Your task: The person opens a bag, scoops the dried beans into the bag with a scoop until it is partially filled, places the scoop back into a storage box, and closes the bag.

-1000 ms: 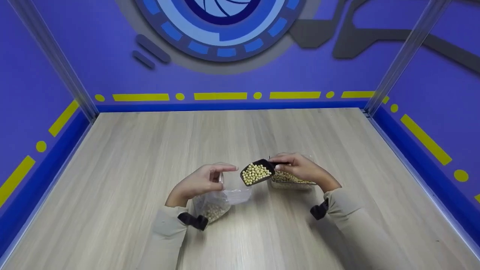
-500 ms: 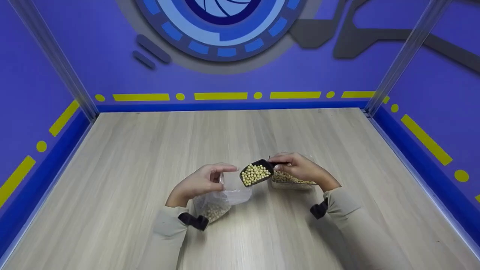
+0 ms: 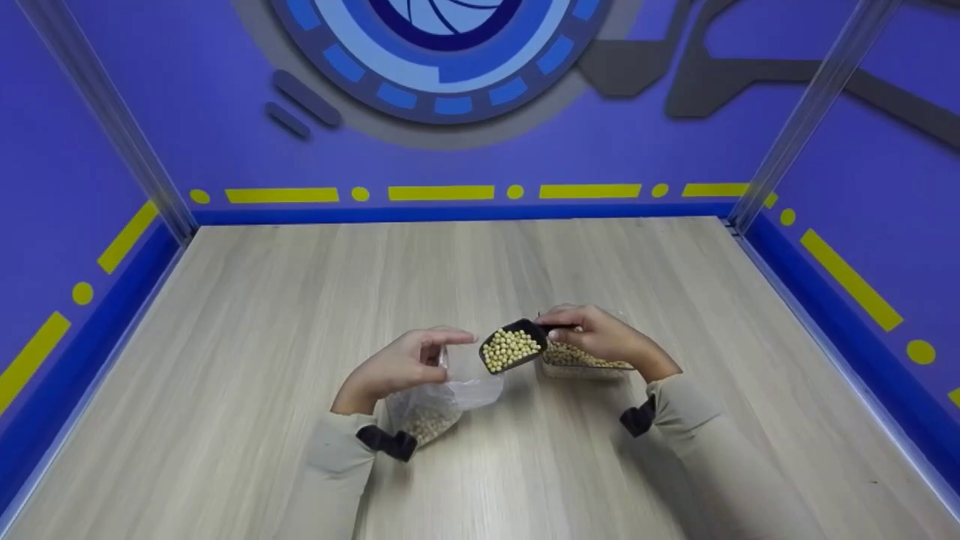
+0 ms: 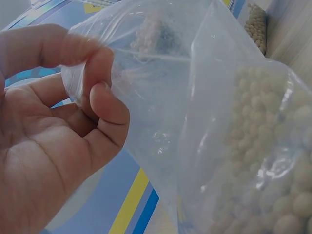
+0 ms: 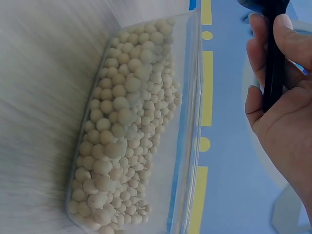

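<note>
Right hand (image 3: 596,334), qty. 1: fingers & thumb grasped the handle of a black plastic scoop (image 3: 532,328), qty. 1, heaped & approx. level.

Left hand (image 3: 401,365), qty. 1: pinched the edge of a soft, clear plastic bag (image 3: 478,391), qty. 1, its mouth near the scoop's lip; touching or not, couldn't tell.

Clear, rectangular plastic box (image 3: 585,371), qty. 1: on the pale wood-grain tabletop (image 3: 262,315), qty. 1, partly hidden under the right hand.

Small, round, pale-yellow beans (image 3: 511,349) (poss. beads): too many to count; 3 lots, i.e. scoop, bag, box.

Black wrist devices (image 3: 386,442), qty. 2: one per beige cuff.

Progress, in my est.: part done. Bag already had a lot at its bottom; this scoopful wasn't in yet, & w/ the box well stocked, more prob. remained.
</note>
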{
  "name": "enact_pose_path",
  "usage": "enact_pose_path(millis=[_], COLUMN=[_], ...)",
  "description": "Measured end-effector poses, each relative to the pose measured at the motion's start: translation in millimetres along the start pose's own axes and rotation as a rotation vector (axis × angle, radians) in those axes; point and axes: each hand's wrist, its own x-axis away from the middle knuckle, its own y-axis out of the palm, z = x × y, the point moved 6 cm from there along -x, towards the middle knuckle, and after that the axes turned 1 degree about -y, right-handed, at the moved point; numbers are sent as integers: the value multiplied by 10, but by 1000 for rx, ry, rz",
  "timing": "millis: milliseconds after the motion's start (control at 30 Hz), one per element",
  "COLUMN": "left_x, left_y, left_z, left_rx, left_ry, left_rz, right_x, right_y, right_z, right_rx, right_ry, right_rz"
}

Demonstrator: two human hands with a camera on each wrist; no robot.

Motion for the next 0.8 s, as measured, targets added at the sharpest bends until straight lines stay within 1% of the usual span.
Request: enact_pose_path(millis=[400,600,800], left_x=[3,6,-4], left_y=[1,1,8], left_z=[6,14,9], left_rx=[10,3,-10], left_ry=[13,8,13], left_rz=[-8,-3,-7], right_x=[-19,-25,-32], right_y=[-3,-9,-18], right_z=[5,-41,-66], right_rx=[8,50,62], right_ry=[33,28,17], right_rz=[-17,-28,-32])
